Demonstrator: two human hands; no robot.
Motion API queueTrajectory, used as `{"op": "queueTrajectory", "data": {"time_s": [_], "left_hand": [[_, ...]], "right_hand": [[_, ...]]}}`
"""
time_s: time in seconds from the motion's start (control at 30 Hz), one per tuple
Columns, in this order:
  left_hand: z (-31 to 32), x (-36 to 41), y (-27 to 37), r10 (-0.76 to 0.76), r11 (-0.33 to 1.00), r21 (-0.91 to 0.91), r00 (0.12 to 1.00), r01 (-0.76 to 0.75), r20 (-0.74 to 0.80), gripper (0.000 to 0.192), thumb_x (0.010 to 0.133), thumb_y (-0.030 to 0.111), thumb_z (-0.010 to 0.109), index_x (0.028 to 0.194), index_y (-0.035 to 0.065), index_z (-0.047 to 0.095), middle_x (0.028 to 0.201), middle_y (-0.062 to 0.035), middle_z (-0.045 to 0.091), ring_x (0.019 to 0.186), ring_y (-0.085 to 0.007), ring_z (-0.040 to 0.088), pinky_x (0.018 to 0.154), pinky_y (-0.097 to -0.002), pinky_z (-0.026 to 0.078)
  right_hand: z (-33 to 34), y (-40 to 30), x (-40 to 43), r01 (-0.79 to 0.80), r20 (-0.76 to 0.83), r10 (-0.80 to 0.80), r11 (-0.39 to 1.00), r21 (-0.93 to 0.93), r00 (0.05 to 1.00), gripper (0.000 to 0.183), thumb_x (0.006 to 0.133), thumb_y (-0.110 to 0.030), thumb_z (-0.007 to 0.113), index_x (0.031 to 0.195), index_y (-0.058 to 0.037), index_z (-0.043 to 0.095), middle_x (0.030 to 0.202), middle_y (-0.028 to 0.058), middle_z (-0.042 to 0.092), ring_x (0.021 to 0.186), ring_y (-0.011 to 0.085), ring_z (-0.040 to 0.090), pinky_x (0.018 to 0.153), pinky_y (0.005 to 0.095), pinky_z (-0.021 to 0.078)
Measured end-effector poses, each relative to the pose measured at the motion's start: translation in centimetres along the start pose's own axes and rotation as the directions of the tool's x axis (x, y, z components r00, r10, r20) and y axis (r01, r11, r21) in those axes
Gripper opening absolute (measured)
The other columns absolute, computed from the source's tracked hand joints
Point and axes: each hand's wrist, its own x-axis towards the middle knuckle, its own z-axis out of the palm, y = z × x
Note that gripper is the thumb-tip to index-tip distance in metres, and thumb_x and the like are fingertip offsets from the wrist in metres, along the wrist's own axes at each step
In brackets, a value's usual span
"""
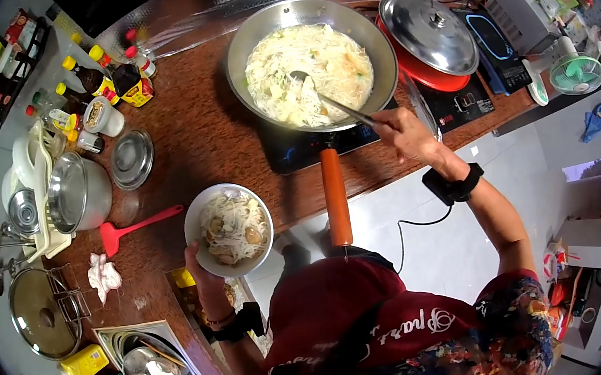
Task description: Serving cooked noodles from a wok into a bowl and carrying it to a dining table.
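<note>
My left hand (204, 271) holds a white bowl (190, 225) by its side, near the counter's front edge. Thin white noodles (227, 214) and a few brownish rounded pieces lie in the bowl. My right hand (404, 134) grips the metal handle of a ladle (347, 107), whose head dips into a large steel wok (382, 51). Noodles in pale broth (313, 66) with bits of green and egg-like pieces fill much of the wok. It stands on a black induction cooktop (293, 151), its wooden handle (337, 200) pointing towards me.
Right of the wok sits a red pan (434, 76) under a steel lid (427, 28). Sauce bottles (92, 78), a steel pot (78, 188), a red spatula (135, 226) and a crumpled cloth (103, 276) occupy the left counter. Dishes lie in the sink (178, 340).
</note>
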Motion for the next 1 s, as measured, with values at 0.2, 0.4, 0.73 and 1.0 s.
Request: {"op": "queueTrajectory", "data": {"time_s": [0.2,0.4,0.73,1.0], "left_hand": [[2.9,0.2,1.5,-0.136,0.967,-0.223,0.99,0.126,-0.031,0.056,0.082,0.037,0.044,0.123,-0.0013,0.045,0.119,-0.0129,0.051,0.109,-0.023,0.05,0.093,-0.0339,0.04],[4.0,0.8,2.2,-0.089,0.982,-0.17,0.995,0.08,-0.047,0.053,0.084,0.034,0.042,0.123,-0.002,0.045,0.12,-0.0125,0.051,0.111,-0.0216,0.049,0.095,-0.033,0.038],[8.5,4.0,5.4,-0.077,0.987,-0.15,0.994,0.064,-0.078,0.054,0.081,0.032,0.05,0.123,-0.0005,0.045,0.119,-0.0134,0.052,0.11,-0.0245,0.051,0.093,-0.0356,0.04],[12.6,6.9,6.5,-0.068,0.985,-0.16,0.998,0.066,-0.008,0.053,0.083,0.031,0.05,0.124,-0.0018,0.044,0.119,-0.0138,0.053,0.109,-0.0237,0.053,0.091,-0.036,0.043]], "right_hand": [[-1.2,1.4,1.2,-0.135,0.163,0.082,0.929,0.344,0.983,0.027,0.087,-0.012,0.049,0.105,0.0071,0.057,0.054,-0.0021,0.04,0.039,0.0068,0.04,0.033,0.0213,0.0434],[-1.8,1.1,0.8,-0.23,0.163,0.168,0.814,0.533,0.972,0.023,0.089,-0.012,0.049,0.101,0.0052,0.058,0.052,-0.0046,0.036,0.035,0.0037,0.034,0.029,0.0174,0.0348],[-4.9,-1.2,-1.3,-0.24,0.138,0.196,0.762,0.601,0.971,0.025,0.09,-0.012,0.045,0.101,0.0062,0.058,0.051,-0.0067,0.035,0.033,0.0013,0.028,0.031,0.0175,0.0363],[-6.4,-2.2,-2.1,-0.165,0.036,0.174,0.823,0.544,0.984,0.027,0.09,-0.014,0.046,0.1,0.0074,0.058,0.051,-0.0057,0.035,0.036,0.0017,0.029,0.032,0.0167,0.0363]]}}
